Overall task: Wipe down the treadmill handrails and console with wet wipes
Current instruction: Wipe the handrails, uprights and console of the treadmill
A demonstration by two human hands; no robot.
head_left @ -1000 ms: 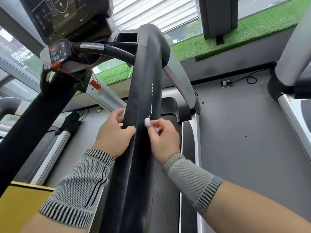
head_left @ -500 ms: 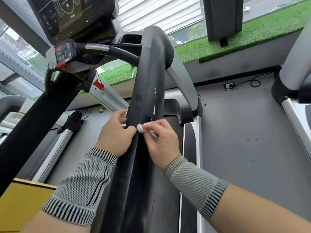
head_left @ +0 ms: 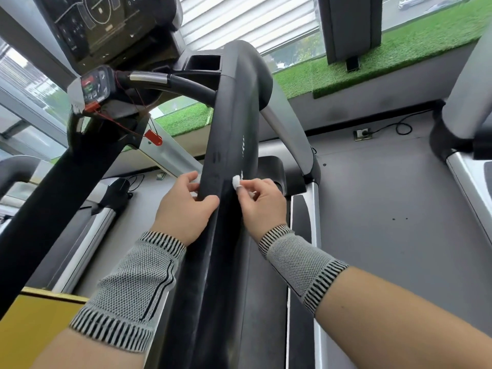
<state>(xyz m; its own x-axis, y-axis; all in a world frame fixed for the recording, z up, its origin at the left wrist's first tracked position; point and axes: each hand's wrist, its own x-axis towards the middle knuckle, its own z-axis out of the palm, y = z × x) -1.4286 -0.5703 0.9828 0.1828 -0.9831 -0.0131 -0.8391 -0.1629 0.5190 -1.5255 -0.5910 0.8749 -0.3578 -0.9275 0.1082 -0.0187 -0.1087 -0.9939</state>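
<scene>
The black handrail [head_left: 229, 161] runs up the middle of the view, from near the person's body to where it curves over at the top by the console [head_left: 106, 25]. The left hand [head_left: 183, 206] holds the rail from its left side: the thumb lies across the top face and the fingers curl round the far edge. Just right of that, the right hand [head_left: 261, 203] pinches a small wadded white wipe [head_left: 236, 181] between thumb and fingertips, the other fingers curled in, and presses the wad against the rail's upper right face, beside some pale lettering. The two hands sit close together, the rail between them. Both wrists wear grey knit bands [head_left: 300, 265] with striped edges.

Left of the rail's top, a small control pod [head_left: 91, 87] with red and green buttons sits under the console, and a red clip [head_left: 153, 137] hangs from it on a thin cord. Right of the rail lies the grey floor [head_left: 386, 203], with a socket [head_left: 362, 133] and a looped cable by the wall. Beyond that runs a strip of green turf [head_left: 399, 54] below the window. Low to the rail's left, a yellow surface [head_left: 29, 328] shows at the corner.
</scene>
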